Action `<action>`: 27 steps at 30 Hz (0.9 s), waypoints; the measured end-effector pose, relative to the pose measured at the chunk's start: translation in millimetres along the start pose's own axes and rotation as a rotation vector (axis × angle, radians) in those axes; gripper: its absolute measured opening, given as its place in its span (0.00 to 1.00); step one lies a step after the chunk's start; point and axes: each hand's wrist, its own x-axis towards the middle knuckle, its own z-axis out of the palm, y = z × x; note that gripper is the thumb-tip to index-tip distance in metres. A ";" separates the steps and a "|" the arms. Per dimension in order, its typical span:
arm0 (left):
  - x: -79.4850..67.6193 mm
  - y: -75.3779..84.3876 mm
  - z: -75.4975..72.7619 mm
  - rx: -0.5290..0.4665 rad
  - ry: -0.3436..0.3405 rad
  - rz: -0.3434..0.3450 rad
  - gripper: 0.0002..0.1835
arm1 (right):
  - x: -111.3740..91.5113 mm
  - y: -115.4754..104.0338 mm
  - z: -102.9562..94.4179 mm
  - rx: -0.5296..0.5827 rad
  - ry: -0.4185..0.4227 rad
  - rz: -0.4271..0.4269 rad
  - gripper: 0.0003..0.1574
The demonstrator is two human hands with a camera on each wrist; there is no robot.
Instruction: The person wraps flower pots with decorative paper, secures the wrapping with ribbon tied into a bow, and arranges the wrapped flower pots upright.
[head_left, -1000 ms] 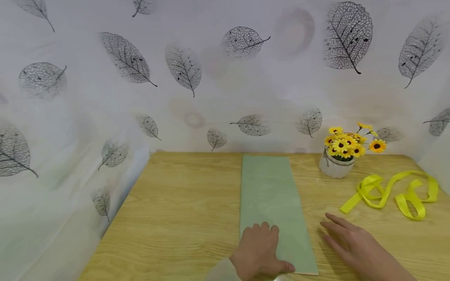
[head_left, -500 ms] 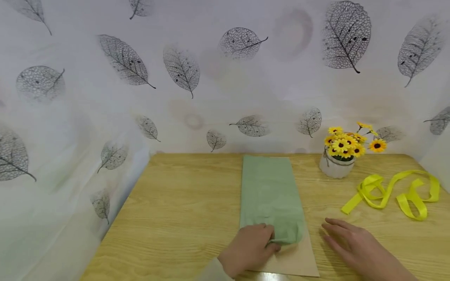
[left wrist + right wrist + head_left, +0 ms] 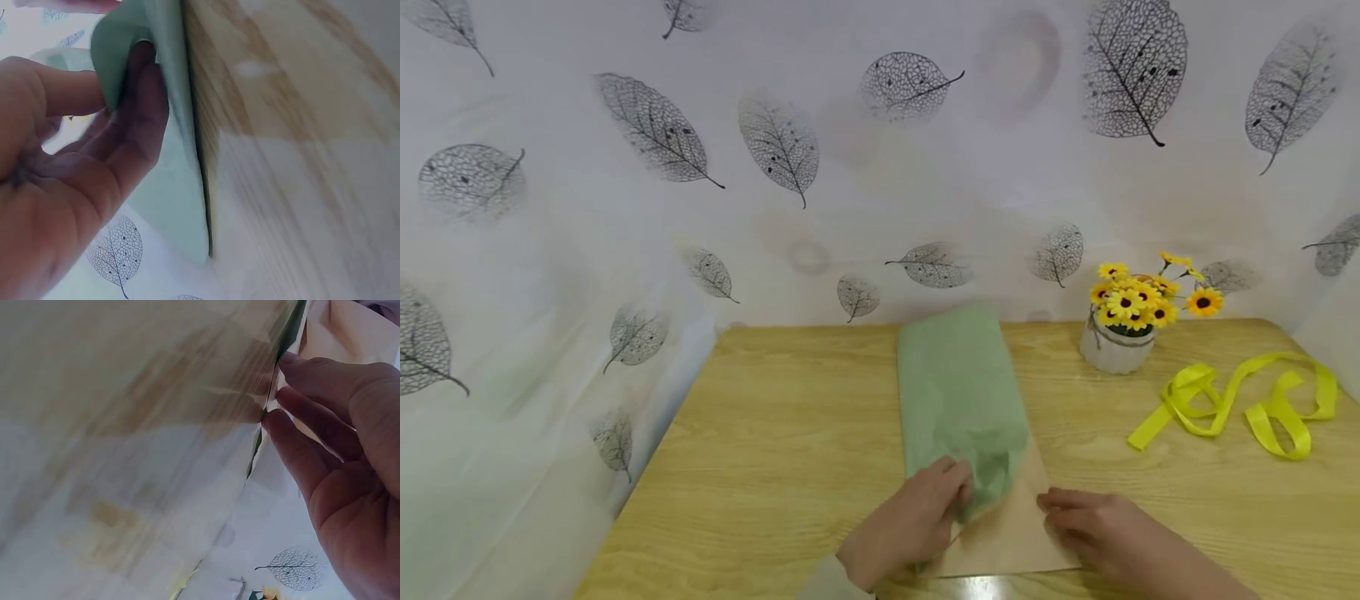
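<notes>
A long piece of folded paper, green [image 3: 958, 367] on the outside and tan [image 3: 1003, 533] inside, lies lengthwise on the wooden table. My left hand [image 3: 913, 512] pinches the near end of its upper green layer, which is lifted, crumpled and bent back over the tan lower layer. The left wrist view shows the green flap [image 3: 115, 50] between thumb and fingers. At the paper's right edge, my right hand [image 3: 1105, 529] touches the tan layer with nearly straight fingers. In the right wrist view its fingertips [image 3: 275, 419] are right at that edge.
A curled yellow ribbon [image 3: 1225, 400] lies on the table at the right. Behind it stands a white pot [image 3: 1116, 354] of yellow artificial flowers [image 3: 1127, 300]. A pale leaf-printed cloth [image 3: 820, 233] hangs at the back and left of the wooden table [image 3: 775, 450].
My left hand has gone from lying flat on the paper to gripping and lifting its upper layer, baring the tan inside. The right hand has moved left to the paper's edge.
</notes>
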 end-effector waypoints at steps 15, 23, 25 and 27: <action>-6.7 6.2 -2.2 -0.095 -0.041 -0.171 0.22 | 7.5 -20.5 -8.0 0.070 -0.173 0.241 0.15; -4.0 10.2 -3.6 -0.016 0.119 -0.176 0.23 | 10.5 -18.3 -3.9 -0.031 -0.055 0.084 0.10; -2.8 9.9 -5.3 -0.038 0.164 -0.160 0.18 | 11.4 -18.2 -3.7 -0.082 -0.026 0.028 0.11; -1.7 8.8 -7.6 -0.052 0.206 -0.135 0.13 | 12.2 -19.1 -5.0 -0.102 -0.040 0.025 0.11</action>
